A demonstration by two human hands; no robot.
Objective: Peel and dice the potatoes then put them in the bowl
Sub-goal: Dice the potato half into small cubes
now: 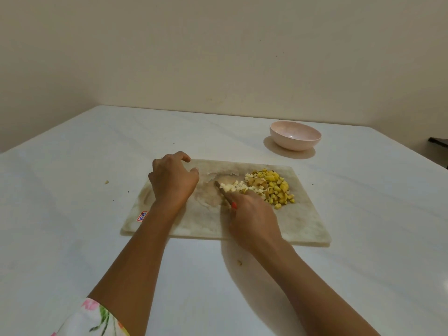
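A pale marble cutting board (308, 224) lies in the middle of the white table. On its far right part is a heap of diced potato (274, 187), yellow and brownish cubes. A smaller cluster of whitish cubes (232, 187) sits just left of the heap, against a knife blade (219, 186). My right hand (252, 219) grips the knife, whose handle is mostly hidden in the palm. My left hand (172, 180) hovers over the board's far left part, fingers loosely curled, holding nothing. The pink bowl (295, 138) stands beyond the board, at the right, with nothing in it.
A small scrap (106, 182) lies on the table left of the board, another scrap (239, 263) lies near the front. A sticker (142, 216) marks the board's left front corner. A dark object (437, 141) shows at the table's far right edge.
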